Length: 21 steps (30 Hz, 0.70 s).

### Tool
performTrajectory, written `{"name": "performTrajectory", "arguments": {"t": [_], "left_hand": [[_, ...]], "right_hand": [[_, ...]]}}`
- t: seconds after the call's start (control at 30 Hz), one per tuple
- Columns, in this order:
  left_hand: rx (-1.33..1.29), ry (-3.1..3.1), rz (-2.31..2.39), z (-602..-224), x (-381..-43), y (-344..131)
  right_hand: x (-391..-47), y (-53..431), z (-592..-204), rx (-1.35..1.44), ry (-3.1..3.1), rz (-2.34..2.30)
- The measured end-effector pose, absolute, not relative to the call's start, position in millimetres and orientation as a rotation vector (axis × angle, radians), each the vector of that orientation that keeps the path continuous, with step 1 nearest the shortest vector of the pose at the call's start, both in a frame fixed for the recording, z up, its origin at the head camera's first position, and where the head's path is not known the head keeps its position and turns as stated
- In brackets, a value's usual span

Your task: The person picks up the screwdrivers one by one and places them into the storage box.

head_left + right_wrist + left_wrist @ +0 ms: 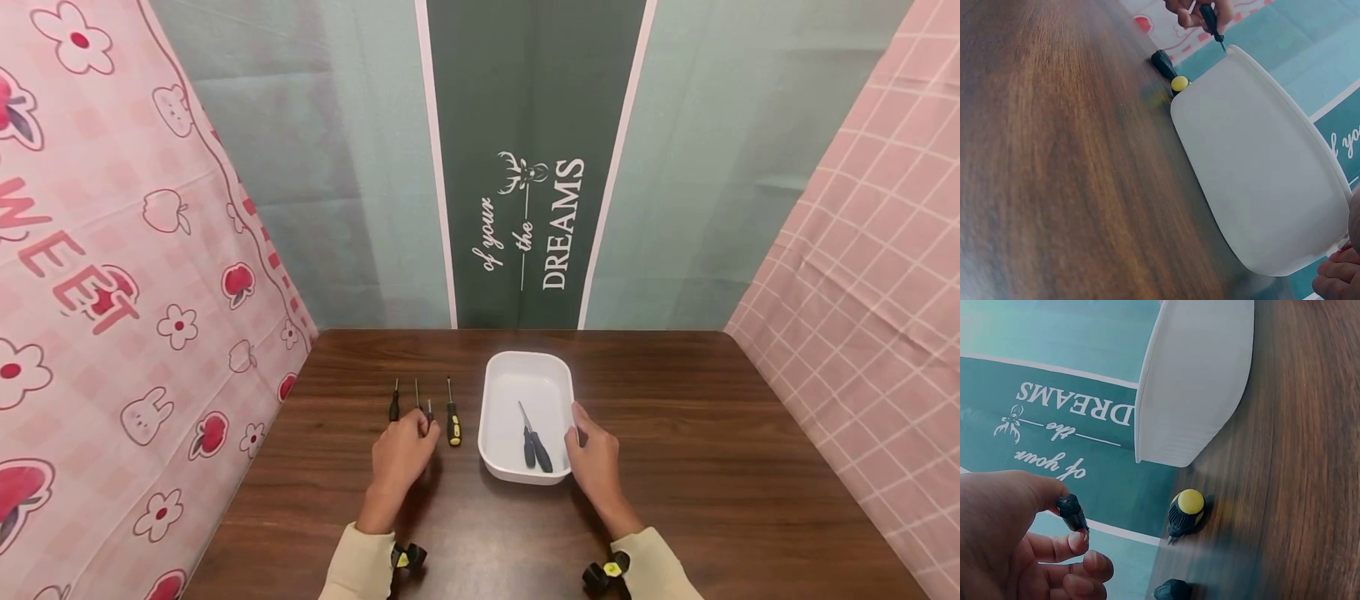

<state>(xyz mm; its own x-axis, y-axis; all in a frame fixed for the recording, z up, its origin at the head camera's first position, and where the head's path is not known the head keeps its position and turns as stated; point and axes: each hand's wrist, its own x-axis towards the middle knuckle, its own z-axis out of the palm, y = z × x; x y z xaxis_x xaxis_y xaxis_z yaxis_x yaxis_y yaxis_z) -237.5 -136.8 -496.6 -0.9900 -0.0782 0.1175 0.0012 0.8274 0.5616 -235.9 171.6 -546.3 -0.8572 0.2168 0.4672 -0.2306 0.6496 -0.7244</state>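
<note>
My left hand [403, 454] pinches a small black-handled screwdriver [1072, 512] between thumb and forefinger, raised over the table. In the head view a black screwdriver [393, 406] lies to its left. Another screwdriver [417, 393] shows its shaft beyond the knuckles, its handle largely hidden by the hand. To the right lies a black-and-yellow screwdriver [453, 425]. A white rectangular tray [489, 462] stands at the middle, with two dark-handled screwdrivers [542, 454] side by side inside. My right hand [597, 454] grips the tray's right rim.
The brown wooden table [697, 467] extends on both sides of the tray. Behind it hangs a green curtain with white lettering [564, 225]. A pink printed cloth [180, 242] bounds the left and a pink checked cloth [862, 250] the right.
</note>
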Motion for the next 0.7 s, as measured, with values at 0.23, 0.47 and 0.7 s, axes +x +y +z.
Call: {"name": "performTrajectory", "arguments": {"t": [0.23, 0.47, 0.7], "left_hand": [[0.045, -2.856, -0.869, -497.9, -237.6, -133.7], [0.033, -2.856, -0.863, -497.3, -238.1, -130.4], [0.023, -2.852, -0.87, -498.1, -239.2, -128.0]], "right_hand": [[-235.7, 171.1, -547.2, 0.014, -2.34, 1.128], [-235.5, 169.8, -547.7, 0.017, -2.328, 1.135], [-234.7, 169.9, -547.6, 0.009, -2.325, 1.135]]}}
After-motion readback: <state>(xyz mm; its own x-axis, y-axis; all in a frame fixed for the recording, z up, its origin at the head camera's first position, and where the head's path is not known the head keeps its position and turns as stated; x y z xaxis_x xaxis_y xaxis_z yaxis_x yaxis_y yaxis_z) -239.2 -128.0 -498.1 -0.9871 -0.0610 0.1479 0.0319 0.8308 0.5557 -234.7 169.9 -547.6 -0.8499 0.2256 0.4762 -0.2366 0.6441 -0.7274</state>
